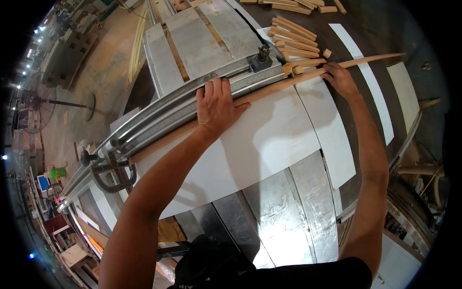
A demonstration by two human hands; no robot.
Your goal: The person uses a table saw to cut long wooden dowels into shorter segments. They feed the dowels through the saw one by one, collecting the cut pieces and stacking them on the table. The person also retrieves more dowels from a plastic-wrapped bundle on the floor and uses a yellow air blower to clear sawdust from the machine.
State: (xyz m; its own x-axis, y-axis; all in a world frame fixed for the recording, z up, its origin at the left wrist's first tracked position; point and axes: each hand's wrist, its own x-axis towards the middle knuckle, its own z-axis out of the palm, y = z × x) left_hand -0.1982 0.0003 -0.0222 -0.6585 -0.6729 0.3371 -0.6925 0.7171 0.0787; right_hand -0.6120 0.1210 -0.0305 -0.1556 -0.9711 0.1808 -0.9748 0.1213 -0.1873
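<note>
A long wooden strip [272,91] lies along a metal fence [166,115] with a ruled scale, across a sliding saw table [276,202]. My left hand [215,107] presses the strip to the fence; its fingers curl over the fence's top and the thumb points right along the wood. Further right, my right hand [340,79] grips the strip between thumb and fingers near a small wood block [298,70]. The strip's right end runs on past this hand. A white board [269,139] lies beneath the strip.
Several short cut wood pieces [296,38] lie beyond the fence's right end, near a black stop [261,58] on the fence. At the fence's left end is a metal clamp-like fitting [113,173]. A standing fan [38,103] is at far left. A white strip [363,77] lies at right.
</note>
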